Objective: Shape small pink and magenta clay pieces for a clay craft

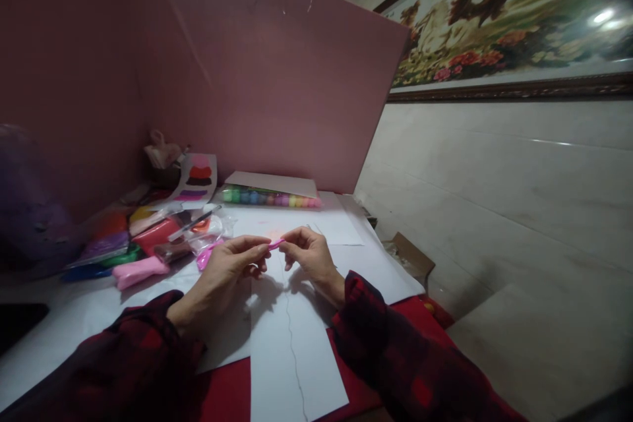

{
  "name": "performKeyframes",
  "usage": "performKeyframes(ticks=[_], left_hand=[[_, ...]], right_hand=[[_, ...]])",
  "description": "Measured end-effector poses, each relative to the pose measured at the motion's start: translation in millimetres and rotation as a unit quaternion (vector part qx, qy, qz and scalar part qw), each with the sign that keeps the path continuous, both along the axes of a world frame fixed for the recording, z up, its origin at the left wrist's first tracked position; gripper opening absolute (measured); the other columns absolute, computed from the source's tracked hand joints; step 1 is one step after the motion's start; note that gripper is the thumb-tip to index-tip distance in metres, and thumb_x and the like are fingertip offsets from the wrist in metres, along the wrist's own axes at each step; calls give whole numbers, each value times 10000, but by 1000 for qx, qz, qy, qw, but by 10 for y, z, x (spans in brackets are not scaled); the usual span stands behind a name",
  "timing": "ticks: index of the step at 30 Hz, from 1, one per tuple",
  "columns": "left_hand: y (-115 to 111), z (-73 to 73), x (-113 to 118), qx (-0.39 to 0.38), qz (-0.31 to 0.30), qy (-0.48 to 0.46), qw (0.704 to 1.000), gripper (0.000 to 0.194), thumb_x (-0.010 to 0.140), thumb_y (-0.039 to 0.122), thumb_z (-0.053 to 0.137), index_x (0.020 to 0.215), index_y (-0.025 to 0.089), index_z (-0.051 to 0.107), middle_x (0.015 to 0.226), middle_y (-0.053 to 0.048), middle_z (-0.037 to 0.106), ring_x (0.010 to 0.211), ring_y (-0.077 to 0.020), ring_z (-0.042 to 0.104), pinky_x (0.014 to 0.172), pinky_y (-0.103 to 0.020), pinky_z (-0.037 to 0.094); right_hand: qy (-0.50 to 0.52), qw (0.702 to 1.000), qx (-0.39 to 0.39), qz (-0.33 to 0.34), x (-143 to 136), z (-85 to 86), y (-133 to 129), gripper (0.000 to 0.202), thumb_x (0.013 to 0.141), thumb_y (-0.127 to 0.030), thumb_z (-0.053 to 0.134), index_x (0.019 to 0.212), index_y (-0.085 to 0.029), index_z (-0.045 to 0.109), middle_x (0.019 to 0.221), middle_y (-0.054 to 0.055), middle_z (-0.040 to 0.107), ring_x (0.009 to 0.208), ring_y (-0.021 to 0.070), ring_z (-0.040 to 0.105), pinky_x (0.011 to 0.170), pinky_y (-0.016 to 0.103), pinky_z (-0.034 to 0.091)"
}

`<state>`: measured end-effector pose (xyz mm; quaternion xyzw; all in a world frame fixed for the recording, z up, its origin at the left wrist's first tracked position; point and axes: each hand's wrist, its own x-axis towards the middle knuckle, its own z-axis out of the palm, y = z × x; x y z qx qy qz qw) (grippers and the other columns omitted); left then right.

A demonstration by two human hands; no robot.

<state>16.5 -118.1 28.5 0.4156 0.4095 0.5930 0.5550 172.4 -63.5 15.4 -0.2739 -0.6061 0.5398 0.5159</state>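
Note:
A small strip of bright pink modelling clay (pixel 275 244) is stretched between my two hands above the table. My left hand (pixel 237 260) pinches its left end between thumb and fingertips. At the other end, the thumb and index finger of my right hand (pixel 309 254) are closed on it. Below lies a white sheet of paper (pixel 277 349) with a thin wavy dark line (pixel 293 343) running down it. Just left of my left hand is a bag of bright pink clay (pixel 208 256), partly hidden by the hand.
Several colored clay packets, including a light pink one (pixel 141 272) and a red one (pixel 158 234), lie at the left with a pen-like tool (pixel 194 223) on top. Behind stand a row of colored pots (pixel 267 198) and a color-swatch sheet (pixel 198 178). A cardboard box (pixel 410 254) is at the right.

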Motion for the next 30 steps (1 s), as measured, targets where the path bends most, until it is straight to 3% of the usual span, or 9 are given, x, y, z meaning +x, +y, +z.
performKeyframes(ticks=[7, 13, 17, 21, 26, 30], left_hand=[[-2, -30, 2, 6, -15, 11, 1000, 284, 613, 297, 822, 825, 136, 724, 573, 4, 624, 482, -88, 514, 465, -204, 397], [11, -49, 27, 15, -29, 19, 999, 240, 634, 307, 809, 786, 136, 739, 612, -6, 616, 486, -82, 495, 451, -204, 384], [-5, -24, 42, 7, -33, 8, 999, 257, 620, 318, 819, 784, 140, 732, 623, -3, 617, 481, -80, 503, 448, -202, 399], [11, -27, 24, 11, -34, 41, 999, 254, 624, 351, 812, 713, 144, 697, 507, 13, 584, 428, -86, 481, 422, -204, 381], [29, -46, 9, 14, -39, 36, 998, 278, 619, 367, 814, 733, 143, 696, 567, 7, 611, 454, -95, 515, 444, -220, 420], [19, -49, 11, 11, -44, 64, 997, 256, 651, 364, 789, 670, 137, 672, 509, 5, 601, 404, -84, 483, 403, -203, 367]], right_hand=[[-13, 998, 28, 56, -25, -23, -80, 261, 653, -329, 786, 778, -147, 646, 677, -7, 622, 546, 93, 572, 464, 208, 503], [-38, 995, 83, 35, -3, 15, -120, 192, 707, -325, 748, 782, -160, 684, 719, 9, 611, 611, 114, 588, 475, 215, 493], [-22, 996, 67, 53, -9, 5, -102, 183, 732, -296, 723, 848, -173, 653, 666, -11, 622, 534, 90, 550, 457, 206, 472], [-26, 996, 52, 67, -14, -15, -96, 249, 695, -272, 749, 885, -179, 617, 675, -18, 632, 546, 96, 565, 458, 205, 466], [-42, 995, 80, 50, -2, 7, -124, 162, 744, -293, 711, 802, -158, 643, 717, 10, 638, 610, 114, 600, 489, 216, 484], [-72, 990, 118, 30, 6, 4, -151, 133, 741, -269, 715, 757, -161, 640, 686, 8, 630, 590, 116, 596, 493, 225, 482]])
